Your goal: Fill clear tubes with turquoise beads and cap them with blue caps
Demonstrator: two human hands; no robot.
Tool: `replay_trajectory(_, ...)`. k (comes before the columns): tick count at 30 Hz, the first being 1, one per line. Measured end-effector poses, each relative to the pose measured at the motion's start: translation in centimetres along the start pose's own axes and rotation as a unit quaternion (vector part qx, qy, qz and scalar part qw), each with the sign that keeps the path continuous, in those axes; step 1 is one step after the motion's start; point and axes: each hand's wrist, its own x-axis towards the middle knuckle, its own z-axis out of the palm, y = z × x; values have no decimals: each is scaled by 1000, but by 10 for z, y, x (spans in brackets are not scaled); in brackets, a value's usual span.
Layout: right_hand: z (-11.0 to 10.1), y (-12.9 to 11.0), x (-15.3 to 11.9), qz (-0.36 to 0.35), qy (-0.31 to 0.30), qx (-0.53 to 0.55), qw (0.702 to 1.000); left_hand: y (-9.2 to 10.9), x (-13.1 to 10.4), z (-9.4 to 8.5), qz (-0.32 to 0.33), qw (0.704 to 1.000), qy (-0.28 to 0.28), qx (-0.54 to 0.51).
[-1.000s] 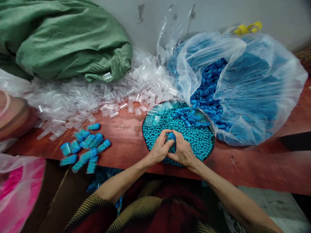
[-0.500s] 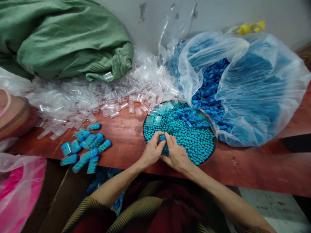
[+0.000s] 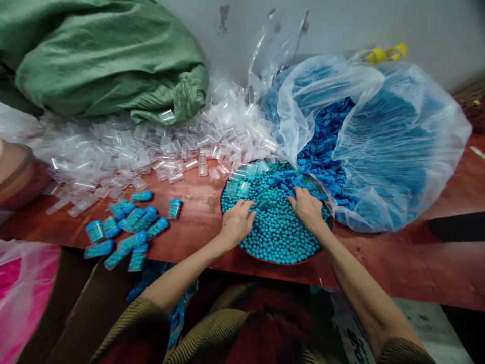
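A round tray [image 3: 282,264] full of small teal balls [image 3: 280,235] sits at the table's front edge. Over its left side is my left hand [image 3: 237,222], thumb and fingers apart, near a few clear tubes [image 3: 242,188] lying on the balls. My right hand [image 3: 307,206] reaches to the blue caps [image 3: 282,179] at the tray's back right; its fingertips are among them, and whatever they grip is too small to make out. Left of the tray, a filled bottle [image 3: 175,208] with a blue cap lies apart from several similar filled bottles [image 3: 134,220].
Clear empty tubes [image 3: 113,151] are heaped along the back, partly under a green sack [image 3: 109,60]. At the right, an open plastic bag [image 3: 394,146] holds blue caps. A pink tub [image 3: 18,172] stands at the far left.
My hands, together over the tray before, have moved apart, the right one towards the blue caps. Another filled bottle now lies on the table right of the group.
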Motion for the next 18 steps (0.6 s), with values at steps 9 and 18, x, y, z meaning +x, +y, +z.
replay_trajectory(9,-10,1,-29,-124,-73,-5,990,14,39,40,-24,997,-39,-61)
replay_trajectory(18,-24,11,-26,-237,-199,-48,950,12,43,37,4,995,-51,-86)
